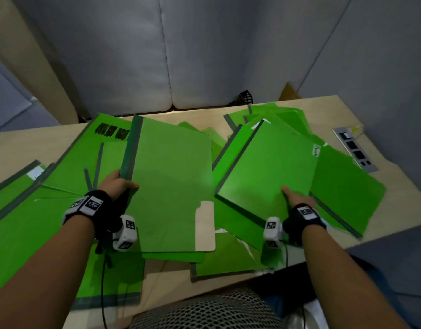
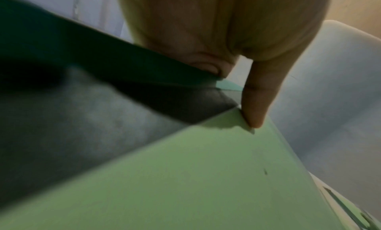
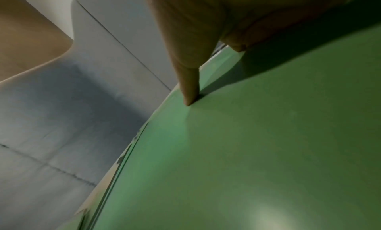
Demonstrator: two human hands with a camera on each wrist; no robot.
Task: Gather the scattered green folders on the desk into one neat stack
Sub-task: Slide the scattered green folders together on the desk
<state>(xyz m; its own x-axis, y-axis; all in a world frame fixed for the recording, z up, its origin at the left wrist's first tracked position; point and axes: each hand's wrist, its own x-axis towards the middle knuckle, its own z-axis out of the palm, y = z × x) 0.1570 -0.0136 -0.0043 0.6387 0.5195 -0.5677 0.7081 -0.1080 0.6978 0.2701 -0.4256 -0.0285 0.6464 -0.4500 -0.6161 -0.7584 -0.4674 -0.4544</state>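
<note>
Fingers of the left hand (image 1: 119, 184) are gripping the spine of one green folder (image 1: 171, 186) in the head view, while the right hand (image 1: 297, 200) is pinching another folder (image 1: 268, 167), both above folders scattered (image 1: 347, 186) across the desk (image 1: 347, 108), so stacking is looking barely begun. Each wrist view is showing a thumb pressing a green cover; the fingers underneath are hidden.

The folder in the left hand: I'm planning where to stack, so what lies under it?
Under the folder that the left hand grips, more green folders poke out at its near and far edges; whatever lies beneath its middle is covered.
</note>
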